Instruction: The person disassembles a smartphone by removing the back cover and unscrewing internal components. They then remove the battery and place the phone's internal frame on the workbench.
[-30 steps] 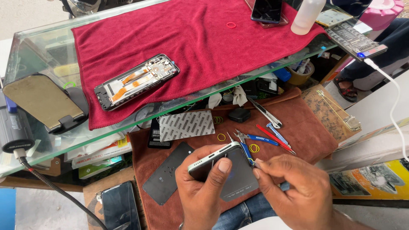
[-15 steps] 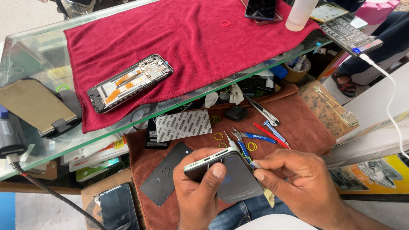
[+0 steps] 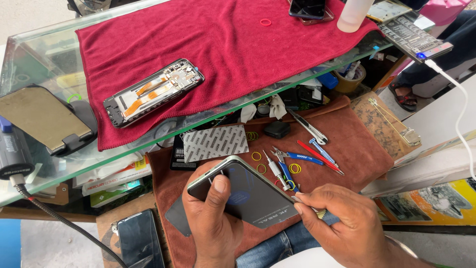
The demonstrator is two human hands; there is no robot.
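My left hand (image 3: 210,218) grips a dark smartphone (image 3: 243,191) with a pale metal frame, thumb pressed on its glossy face. My right hand (image 3: 342,223) pinches a small thin tool at the phone's right edge; the tool itself is mostly hidden by my fingers. Both hands hover over a brown cloth (image 3: 357,144) on a lower shelf. An opened phone chassis (image 3: 153,92) with orange flex cables lies on a red towel (image 3: 248,44) on the glass counter above.
Screwdrivers, tweezers and a blue-handled cutter (image 3: 297,161) lie on the brown cloth among yellow rubber bands (image 3: 294,168). A patterned grey sheet (image 3: 215,143) sits near the glass edge (image 3: 59,164). Another phone (image 3: 141,240) lies lower left. A white bottle (image 3: 353,15) stands far right.
The view shifted so the hands sit slightly higher and closer. My right hand has moved in against the phone's right edge; my left hand keeps hold of the phone.
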